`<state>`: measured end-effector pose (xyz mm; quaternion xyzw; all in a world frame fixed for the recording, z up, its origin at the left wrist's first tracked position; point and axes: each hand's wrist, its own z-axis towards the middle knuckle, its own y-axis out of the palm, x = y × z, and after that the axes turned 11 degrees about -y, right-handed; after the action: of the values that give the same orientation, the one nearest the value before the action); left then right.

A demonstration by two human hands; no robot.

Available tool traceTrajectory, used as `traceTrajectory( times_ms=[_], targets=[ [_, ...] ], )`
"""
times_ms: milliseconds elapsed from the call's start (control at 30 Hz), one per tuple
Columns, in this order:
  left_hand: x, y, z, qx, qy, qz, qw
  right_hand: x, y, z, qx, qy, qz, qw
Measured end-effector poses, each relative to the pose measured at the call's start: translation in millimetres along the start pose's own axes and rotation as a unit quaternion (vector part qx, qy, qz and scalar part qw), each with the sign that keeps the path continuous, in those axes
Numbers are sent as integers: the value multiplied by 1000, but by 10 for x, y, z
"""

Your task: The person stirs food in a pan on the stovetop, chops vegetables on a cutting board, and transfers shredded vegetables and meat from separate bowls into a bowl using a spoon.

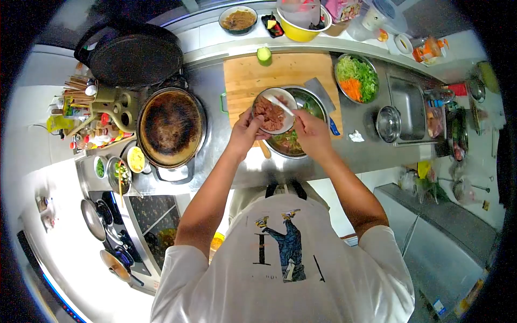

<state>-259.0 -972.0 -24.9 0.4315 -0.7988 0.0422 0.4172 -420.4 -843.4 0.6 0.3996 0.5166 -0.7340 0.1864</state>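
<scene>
In the head view my left hand point(247, 131) grips a small white bowl point(289, 97) by its left side, thumb near the rim. Raw-looking minced meat point(269, 114) lies inside it. My right hand point(312, 131) is closed on the handle of a white spoon point(280, 104), whose head is in the bowl against the meat. Directly below is a larger steel bowl point(305, 155) containing chopped greens and some meat, partly hidden by my hands. It overlaps a wooden cutting board point(245, 75). A cleaver point(319, 91) with a blue handle lies to its right.
Left of the board sits a round griddle point(171, 129). A green vegetable piece point(264, 56) rests at the board's back edge. To the right are a bowl of shredded vegetables point(357, 72), a steel bowl point(388, 123) and the sink point(407, 110). A yellow bowl point(298, 33) stands behind.
</scene>
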Motion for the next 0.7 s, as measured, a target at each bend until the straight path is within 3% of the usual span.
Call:
traceTrajectory(
  times_ms=[167, 200, 233, 333, 633, 700],
  targets=[
    [-38, 14, -31, 14, 8, -7, 1000, 30, 29, -16, -59, 126, 128, 982],
    [-40, 20, -38, 14, 5, -1, 1000, 6, 2, -22, -46, 244, 295, 923],
    [-43, 20, -38, 14, 6, -1, 1000, -18, -23, -28, -32, 351, 448, 821],
    [-51, 18, -31, 11, 6, 2, 1000, 8, -98, -68, -29, 385, 473, 792],
    [-27, 1, -1, 17, -18, -27, 999, 275, -320, -272, -40, 364, 582, 726],
    [-89, -94, 91, 13, -26, -15, 999, 278, -426, -338, -9, 375, 552, 745]
  ],
)
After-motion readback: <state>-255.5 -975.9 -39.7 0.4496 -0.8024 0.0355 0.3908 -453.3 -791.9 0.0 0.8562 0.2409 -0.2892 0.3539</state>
